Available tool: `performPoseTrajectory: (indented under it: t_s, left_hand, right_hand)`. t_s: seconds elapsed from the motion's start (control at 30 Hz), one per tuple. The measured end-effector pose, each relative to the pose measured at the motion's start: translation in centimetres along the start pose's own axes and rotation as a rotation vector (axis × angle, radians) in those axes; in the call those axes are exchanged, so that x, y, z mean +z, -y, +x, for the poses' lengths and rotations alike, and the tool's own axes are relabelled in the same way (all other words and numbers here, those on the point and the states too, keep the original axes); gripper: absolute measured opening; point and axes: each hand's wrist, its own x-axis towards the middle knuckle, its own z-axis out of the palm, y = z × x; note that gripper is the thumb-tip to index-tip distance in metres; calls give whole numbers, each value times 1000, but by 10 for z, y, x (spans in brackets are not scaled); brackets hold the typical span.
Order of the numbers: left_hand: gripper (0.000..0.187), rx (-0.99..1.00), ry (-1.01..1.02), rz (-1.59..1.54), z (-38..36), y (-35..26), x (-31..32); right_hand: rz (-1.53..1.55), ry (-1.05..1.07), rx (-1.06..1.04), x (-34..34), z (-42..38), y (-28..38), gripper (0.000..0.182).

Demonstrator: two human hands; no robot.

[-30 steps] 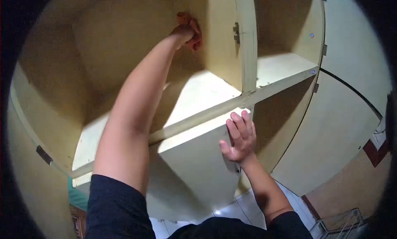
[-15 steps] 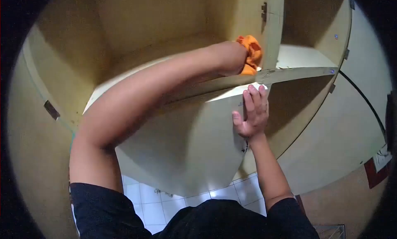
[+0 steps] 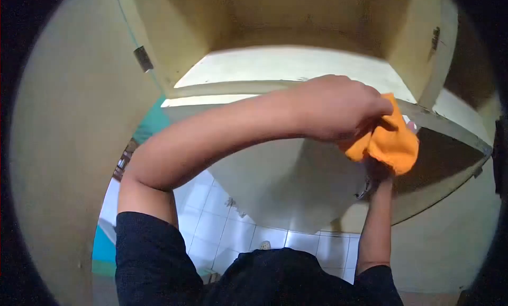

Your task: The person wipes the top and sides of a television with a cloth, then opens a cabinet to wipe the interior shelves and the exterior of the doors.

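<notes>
My left hand [image 3: 346, 107] is closed on an orange cloth [image 3: 394, 142], which hangs in folds near the right end of the pale cabinet door's top edge. Behind the cloth is my right hand [image 3: 378, 169], mostly covered, with only a bit of fingertip showing past the cloth's right side. The pale door [image 3: 275, 179] stands open below the shelf, under my left forearm. Just above my left hand lies the white shelf board [image 3: 275, 62] of the open compartment.
An open door with a metal hinge [image 3: 143, 59] is at the left. A darker compartment [image 3: 434, 158] lies on the right, below a wooden rail [image 3: 450, 123]. White floor tiles [image 3: 270, 237] show below, and something teal [image 3: 151, 120] stands at the left behind my arm.
The view has shifted left, so the cabinet appears further right. My left hand has brought the orange cloth down from the upright post to the door's top edge, in front of my right hand.
</notes>
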Motion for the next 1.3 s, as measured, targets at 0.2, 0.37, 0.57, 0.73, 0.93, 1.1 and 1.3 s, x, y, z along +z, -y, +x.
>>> performPoseTrajectory:
  t_s: [0.2,0.37,0.57,0.73,0.93,1.1,1.3]
  left_hand:
    - [31,-128,-489,-160,-60,-6,42]
    - [31,-322,-626,-142,-100,-18,61]
    - [40,-405,-610,111,-143,-36,75]
    - [73,-585,-848,-686,-199,-30,109]
    - [59,-676,-939,-1635,-272,-51,122]
    - [28,-698,-1338,-749,-295,-81,67]
    - [23,-649,-1101,124,-320,-99,57]
  right_hand:
    - [273,-163,138,-19,17,65,68]
    - [982,150,375,-21,-7,137,56]
    - [1655,489,971,-26,-11,183,40]
    - [1645,487,1006,-15,-33,209,30]
    - [1861,615,971,-11,-36,266,34]
    - [2076,267,1035,1,-14,311,27]
    - [2340,285,1382,24,-10,318,30]
